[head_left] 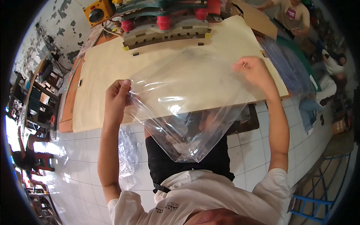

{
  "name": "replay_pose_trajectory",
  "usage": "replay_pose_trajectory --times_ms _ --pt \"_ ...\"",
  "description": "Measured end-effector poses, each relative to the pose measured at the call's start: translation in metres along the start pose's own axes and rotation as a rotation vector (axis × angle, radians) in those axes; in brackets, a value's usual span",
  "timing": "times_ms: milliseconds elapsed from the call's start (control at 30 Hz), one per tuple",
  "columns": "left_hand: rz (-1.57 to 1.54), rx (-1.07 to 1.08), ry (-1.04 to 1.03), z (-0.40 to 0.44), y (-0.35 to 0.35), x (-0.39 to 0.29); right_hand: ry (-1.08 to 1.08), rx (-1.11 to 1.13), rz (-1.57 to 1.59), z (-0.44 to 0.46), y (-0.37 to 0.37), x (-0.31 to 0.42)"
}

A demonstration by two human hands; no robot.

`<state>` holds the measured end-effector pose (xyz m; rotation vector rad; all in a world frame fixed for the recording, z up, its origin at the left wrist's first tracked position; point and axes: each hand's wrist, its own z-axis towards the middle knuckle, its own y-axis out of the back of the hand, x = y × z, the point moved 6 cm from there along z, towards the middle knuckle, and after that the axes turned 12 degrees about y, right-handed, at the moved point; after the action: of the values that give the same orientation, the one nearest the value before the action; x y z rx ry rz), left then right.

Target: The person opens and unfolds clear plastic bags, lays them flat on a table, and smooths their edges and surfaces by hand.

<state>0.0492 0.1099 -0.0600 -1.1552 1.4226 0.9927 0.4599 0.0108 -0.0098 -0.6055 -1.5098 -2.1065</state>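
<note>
- Clear plastic (pixel 174 108) hangs over the desk's (pixel 66 116) near edge.
- Left hand (pixel 117 96) pinches its left side; right hand (pixel 257 72) curls its fingers (pixel 245 62) near its right, grip unclear.
- Probably light, limp, slippery: hold by opposite edges.

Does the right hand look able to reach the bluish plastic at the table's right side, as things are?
Probably yes: the right hand is near the bluish plastic, and nothing visible stands between. But it seems to pinch the clear plastic, so releasing may come first.
</note>
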Motion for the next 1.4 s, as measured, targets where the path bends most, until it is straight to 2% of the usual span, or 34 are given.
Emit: replay_pose_trajectory --times_ms 67,167,267,333,367,467,533,667,733,767,833,867,933,967,1033,1067,1133,1233,1300,1367,1400 --pt "0.087 0.001 -0.007 0.003 0.002 0.004 0.055 -0.003 -0.071 -0.006 -0.006 0.004" --pt "0.086 -0.024 0.0 0.005 0.003 0.01 0.023 -0.006 -0.105 -0.013 -0.002 0.015" --pt "0.073 -0.028 -0.002 0.006 0.005 0.014 -0.041 -0.029 0.082 -0.026 0.002 0.007" --pt "0.028 -0.02 0.003 0.007 0.006 0.019 0.097 -0.056 -0.153 -0.035 0.007 0.0" --pt "-0.018 -0.012 0.008 0.008 0.006 0.022 0.093 -0.051 -0.154 -0.04 0.004 -0.005" --pt "0.025 -0.03 -0.024 0.011 0.01 0.027 0.065 -0.035 0.009 -0.048 -0.002 -0.018" --pt "0.039 -0.037 -0.029 0.008 0.008 0.026 -0.1 0.049 0.041 -0.051 -0.008 -0.029" --pt "0.011 -0.044 -0.03 0.008 0.007 0.027 -0.153 0.117 -0.131 -0.048 -0.011 -0.023" --pt "0.018 -0.048 -0.023 0.005 0.005 0.024 0.208 -0.036 -0.238 -0.043 -0.008 -0.008" --pt "0.024 -0.047 -0.017 0.004 0.005 0.023 0.208 -0.036 -0.236 -0.039 -0.013 -0.011" --pt "0.092 -0.063 -0.036 0.002 0.005 0.022 0.169 -0.04 0.129 -0.022 -0.026 -0.017" --pt "0.158 -0.081 -0.053 0.0 0.005 0.02 0.166 -0.045 0.132 -0.013 -0.028 -0.012" --pt "0.145 -0.086 -0.069 0.0 0.005 0.024 -0.218 0.073 0.479 0.002 -0.041 -0.011" --pt "0.125 -0.095 -0.085 -0.001 0.005 0.024 -0.217 0.069 0.482 0.013 -0.037 -0.008" --pt "0.111 -0.086 -0.088 -0.007 0.002 0.021 -0.237 0.353 0.397 0.029 -0.044 -0.003" --pt "0.093 -0.076 -0.087 -0.009 0.002 0.021 -0.232 0.354 0.397 0.035 -0.044 -0.003" --pt "0.117 -0.098 -0.113 -0.009 0.007 0.025 -0.161 0.507 0.386 0.04 -0.053 0.001" --pt "0.133 -0.12 -0.176 -0.017 0.01 0.025 -0.099 0.577 0.408 0.036 -0.047 0.007" --pt "0.125 -0.126 -0.216 -0.03 0.007 0.024 -0.091 0.548 0.47 0.028 -0.04 0.014" --pt "0.028 -0.036 -0.079 -0.045 -0.001 0.025 -0.08 0.518 0.532 0.022 -0.025 0.024" --pt "0.023 -0.041 -0.085 -0.054 -0.004 0.023 -0.007 0.472 0.478 0.021 -0.01 0.031"
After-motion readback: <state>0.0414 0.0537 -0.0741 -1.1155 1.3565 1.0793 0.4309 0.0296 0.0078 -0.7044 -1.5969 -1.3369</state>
